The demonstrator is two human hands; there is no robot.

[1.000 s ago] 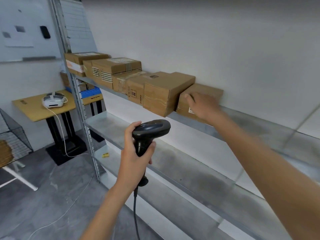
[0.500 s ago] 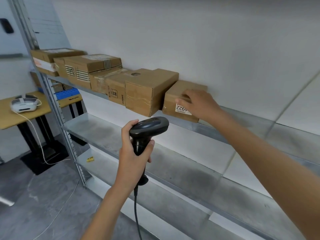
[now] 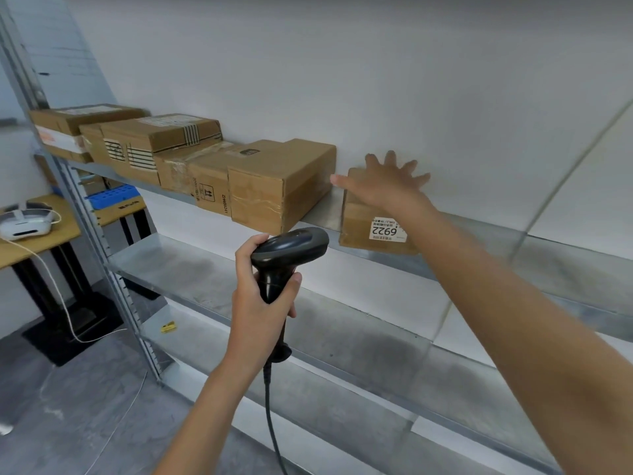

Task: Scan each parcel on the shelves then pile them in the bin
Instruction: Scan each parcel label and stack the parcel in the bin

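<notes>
I see the small brown parcel (image 3: 363,217) with a white label reading 6922. My right hand (image 3: 383,183) lies spread on it; my left hand (image 3: 260,296) grips the black scanner (image 3: 287,248).

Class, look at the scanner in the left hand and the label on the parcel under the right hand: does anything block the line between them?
Nothing visible does. The scanner in the left hand sits below and left of the label, which faces out on the parcel. The right hand rests higher on the parcel, clear of the label.
</notes>
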